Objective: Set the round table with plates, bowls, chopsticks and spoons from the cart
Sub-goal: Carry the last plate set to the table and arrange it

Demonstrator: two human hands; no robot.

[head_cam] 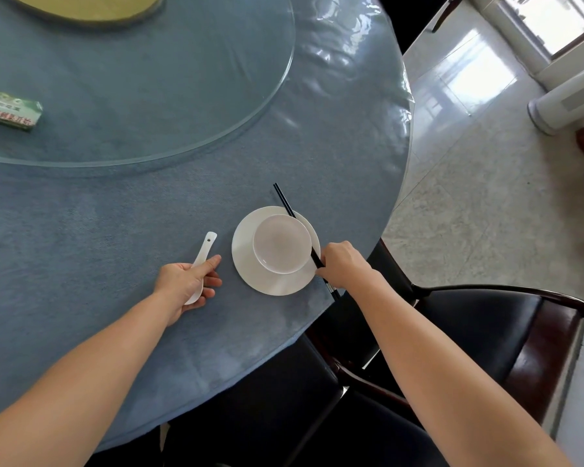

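Note:
A white plate (246,264) lies on the blue round table (115,214) near its front right edge. A white bowl (281,243) stands in the middle of the plate. Black chopsticks (284,202) lie slanted across the plate's right rim, and my right hand (343,264) grips their near end. To the left of the plate, my left hand (189,281) holds a white spoon (205,247) by its bowl end, with the handle pointing away from me just above the cloth.
A glass turntable (149,96) covers the table's middle, with a green box (9,109) on its left part and a yellow mat (88,8) at the top. Dark chairs (486,328) stand at the table's near right edge. Tiled floor lies to the right.

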